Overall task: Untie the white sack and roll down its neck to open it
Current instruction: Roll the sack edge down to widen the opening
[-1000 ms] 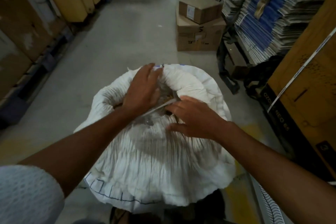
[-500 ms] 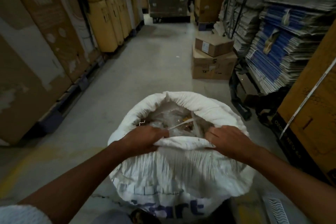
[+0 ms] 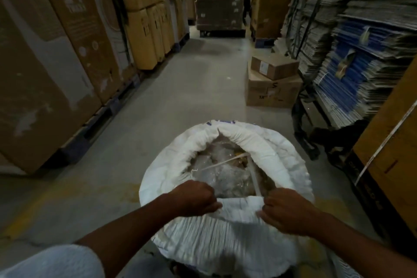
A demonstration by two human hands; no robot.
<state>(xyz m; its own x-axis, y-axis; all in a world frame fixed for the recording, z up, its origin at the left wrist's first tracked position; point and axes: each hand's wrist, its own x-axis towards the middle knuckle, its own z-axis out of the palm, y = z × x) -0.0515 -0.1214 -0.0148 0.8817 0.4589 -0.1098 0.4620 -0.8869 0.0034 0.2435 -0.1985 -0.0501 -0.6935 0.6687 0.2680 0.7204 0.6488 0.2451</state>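
The white sack (image 3: 228, 239) stands on the floor right in front of me, its mouth open and its neck rolled into a thick white rim (image 3: 266, 149). Clear plastic and brown scraps (image 3: 225, 171) show inside, crossed by white straps. My left hand (image 3: 196, 198) is closed on the near edge of the rim at its left. My right hand (image 3: 286, 210) grips the same near edge at its right. The sack's base is hidden below my arms.
Tall cardboard boxes (image 3: 56, 70) line the left side of the aisle. Two small boxes (image 3: 273, 83) are stacked on the floor ahead to the right. Stacks of flat blue and grey cartons (image 3: 361, 63) and a black pallet jack (image 3: 316, 142) stand at right.
Both hands moved from the sack's centre to its near rim and gripped it. The mouth has widened, and my view has lifted up the aisle.
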